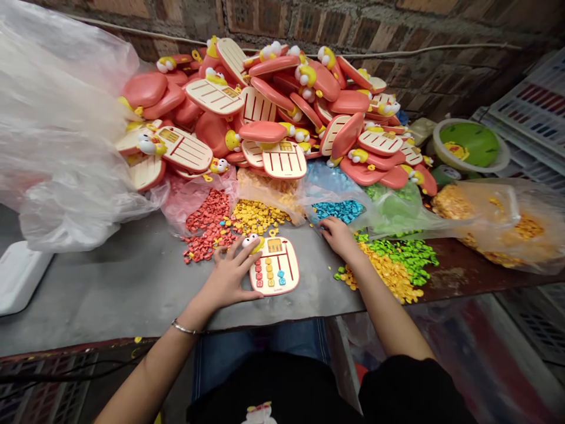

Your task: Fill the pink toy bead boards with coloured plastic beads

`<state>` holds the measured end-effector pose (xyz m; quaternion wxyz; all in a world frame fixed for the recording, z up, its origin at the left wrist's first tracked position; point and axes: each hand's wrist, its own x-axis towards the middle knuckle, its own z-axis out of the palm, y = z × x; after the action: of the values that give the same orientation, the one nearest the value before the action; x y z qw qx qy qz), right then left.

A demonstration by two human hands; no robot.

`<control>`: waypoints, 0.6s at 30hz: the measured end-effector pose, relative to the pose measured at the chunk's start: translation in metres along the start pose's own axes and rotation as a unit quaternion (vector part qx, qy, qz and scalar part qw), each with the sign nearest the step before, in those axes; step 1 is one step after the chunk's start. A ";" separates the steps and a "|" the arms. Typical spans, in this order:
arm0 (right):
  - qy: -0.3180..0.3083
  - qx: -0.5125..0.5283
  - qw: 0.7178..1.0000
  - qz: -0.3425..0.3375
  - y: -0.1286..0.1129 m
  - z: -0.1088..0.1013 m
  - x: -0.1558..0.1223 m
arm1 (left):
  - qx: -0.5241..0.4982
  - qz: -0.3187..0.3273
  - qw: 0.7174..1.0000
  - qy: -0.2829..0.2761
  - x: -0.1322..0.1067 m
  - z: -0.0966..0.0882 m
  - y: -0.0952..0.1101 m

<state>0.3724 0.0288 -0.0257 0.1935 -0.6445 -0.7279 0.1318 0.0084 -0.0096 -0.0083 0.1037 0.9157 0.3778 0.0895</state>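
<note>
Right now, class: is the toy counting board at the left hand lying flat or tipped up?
Flat: the toy counting board sits face-up on the grey table, beads showing, the left hand touching its edge.

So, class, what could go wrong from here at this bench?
The heap of pink toy calculator cases could slide onto the red pieces below it. The loose yellow pieces and green pieces already touch, so colours may mix. The right hand could knock the blue pieces out of place.
</note>
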 end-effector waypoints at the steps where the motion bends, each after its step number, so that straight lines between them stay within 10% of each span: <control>1: 0.007 -0.002 1.000 -0.007 0.000 0.001 0.000 | 0.000 -0.003 1.000 -0.001 0.000 0.000 0.000; 7: 0.180 0.094 0.978 -0.042 -0.033 -0.009 -0.013 | -0.004 -0.011 1.000 -0.010 0.000 0.000 0.000; 18: -0.010 0.106 0.977 -0.186 -0.092 0.031 0.003 | -0.014 -0.006 1.000 -0.002 -0.001 -0.001 0.001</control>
<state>0.2762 0.0207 -0.0125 0.2741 -0.4728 -0.8187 0.1762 0.0083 -0.0103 -0.0073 0.1181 0.9121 0.3816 0.0925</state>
